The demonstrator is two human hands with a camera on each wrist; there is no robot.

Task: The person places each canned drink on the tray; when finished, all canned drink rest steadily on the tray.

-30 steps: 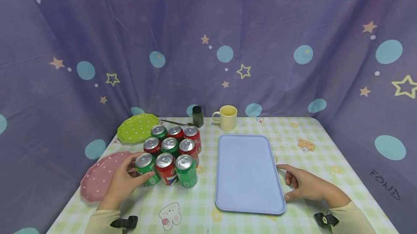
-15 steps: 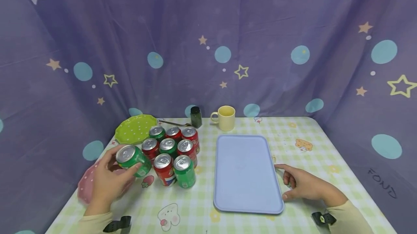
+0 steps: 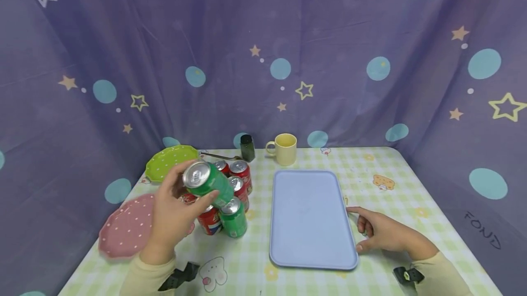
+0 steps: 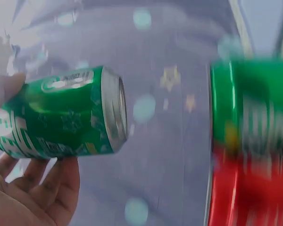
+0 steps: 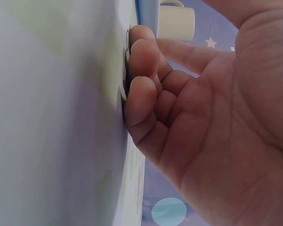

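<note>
The left hand (image 3: 173, 216) grips a green aluminium drink can (image 3: 206, 185), tilted above the can cluster (image 3: 230, 186); level it before moving right — the right hand (image 3: 380, 234), fingers loosely curled, steadies the pale blue plastic tray (image 3: 310, 218).

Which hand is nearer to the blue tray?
Right. The right hand rests on the table against the blue tray, at its right edge. The left hand is well off to the tray's left, holding a green can tilted in the air.

Green soda can (image 3: 206, 181), tilted, aloft above the can cluster (image 3: 230, 195)
</note>
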